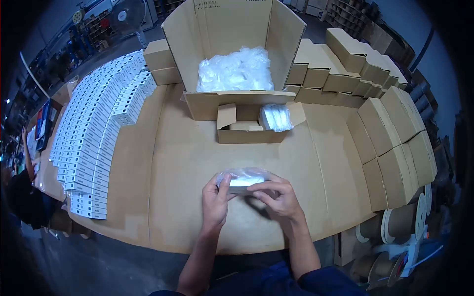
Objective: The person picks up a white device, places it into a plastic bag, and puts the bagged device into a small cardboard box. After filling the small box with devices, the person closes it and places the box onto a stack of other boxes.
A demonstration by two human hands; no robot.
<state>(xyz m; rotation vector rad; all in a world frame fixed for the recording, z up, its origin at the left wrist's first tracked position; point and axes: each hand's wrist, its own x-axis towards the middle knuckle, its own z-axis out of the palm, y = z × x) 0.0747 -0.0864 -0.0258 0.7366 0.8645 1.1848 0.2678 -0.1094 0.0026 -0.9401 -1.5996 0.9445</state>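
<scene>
Between my two hands is a small white box in a clear plastic bag (241, 181), held above the cardboard-covered table. My left hand (216, 202) is closed round its left end, the thumb lying along the top. At the right end, my right hand (279, 197) bends its fingers onto the bag, index finger on the near face and thumb below. Just beyond stands an open small carton (256, 137); several bagged white packs (276, 118) stand upright in its right side.
Behind the small carton is a large open carton (227, 101) with a heap of clear plastic bags (236, 71). Stacked white boxes (94, 128) line the left side. Brown cartons (390, 133) are piled at the right, above cable spools (402, 224). Another person (29, 197) is at far left.
</scene>
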